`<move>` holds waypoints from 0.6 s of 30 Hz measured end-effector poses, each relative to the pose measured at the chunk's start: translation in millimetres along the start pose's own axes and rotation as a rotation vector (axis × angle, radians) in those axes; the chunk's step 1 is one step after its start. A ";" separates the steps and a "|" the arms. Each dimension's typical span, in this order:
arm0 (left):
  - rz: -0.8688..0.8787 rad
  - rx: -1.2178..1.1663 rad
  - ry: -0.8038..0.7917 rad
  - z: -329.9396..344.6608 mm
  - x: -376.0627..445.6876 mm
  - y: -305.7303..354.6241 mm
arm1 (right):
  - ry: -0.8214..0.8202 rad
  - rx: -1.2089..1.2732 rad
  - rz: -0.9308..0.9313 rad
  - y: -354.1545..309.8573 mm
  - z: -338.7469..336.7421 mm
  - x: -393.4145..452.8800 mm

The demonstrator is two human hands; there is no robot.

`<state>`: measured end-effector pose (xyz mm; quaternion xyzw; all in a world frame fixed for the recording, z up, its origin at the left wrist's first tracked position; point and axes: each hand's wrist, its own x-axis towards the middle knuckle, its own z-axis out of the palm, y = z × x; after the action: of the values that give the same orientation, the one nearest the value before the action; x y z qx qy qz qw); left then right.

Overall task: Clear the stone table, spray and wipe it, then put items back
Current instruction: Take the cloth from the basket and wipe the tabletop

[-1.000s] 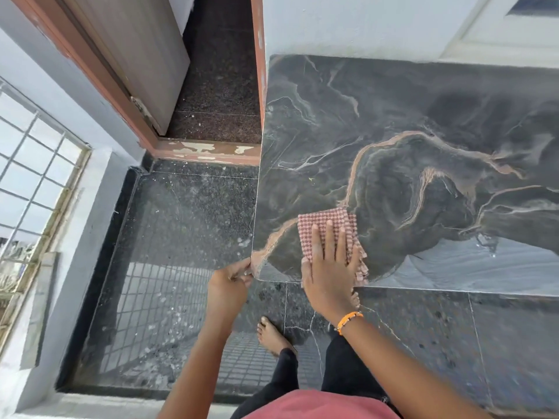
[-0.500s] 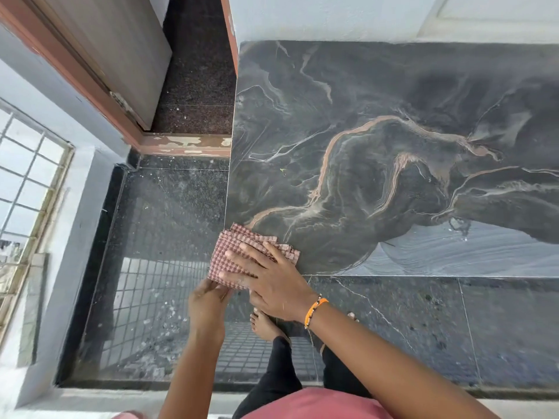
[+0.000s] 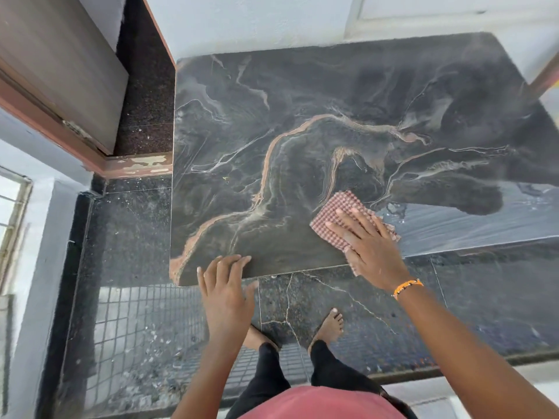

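Observation:
The dark stone table [image 3: 302,122] with tan and white veins fills the middle of the view, bare of items. A red-and-white checked cloth [image 3: 338,211] lies flat near its front edge. My right hand [image 3: 367,246] presses down on the cloth with fingers spread. My left hand [image 3: 225,293] rests at the table's front edge near the left corner, fingertips on the stone, holding nothing. A wet, shiny patch [image 3: 472,219] shows on the table to the right of the cloth.
A brown door and its frame [image 3: 57,86] stand open at the upper left. White walls [image 3: 257,22] back the table. A window grille [image 3: 12,213] is at the far left. My bare feet [image 3: 329,325] stand on the dark speckled floor [image 3: 127,243].
My right hand has slid the cloth from the table's front left corner to the right along the front edge. My left hand has risen onto the table's edge.

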<state>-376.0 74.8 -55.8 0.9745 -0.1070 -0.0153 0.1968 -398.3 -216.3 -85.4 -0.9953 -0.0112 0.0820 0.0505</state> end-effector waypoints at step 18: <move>-0.007 0.030 -0.031 6.7 20.3 33.5 | 0.064 0.240 0.410 -101.3 12.8 -8.9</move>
<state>-363.5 37.7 -48.7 0.9774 -0.1067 -0.0295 0.1802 -410.6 -114.5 -86.1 -0.9657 0.2024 0.0599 0.1512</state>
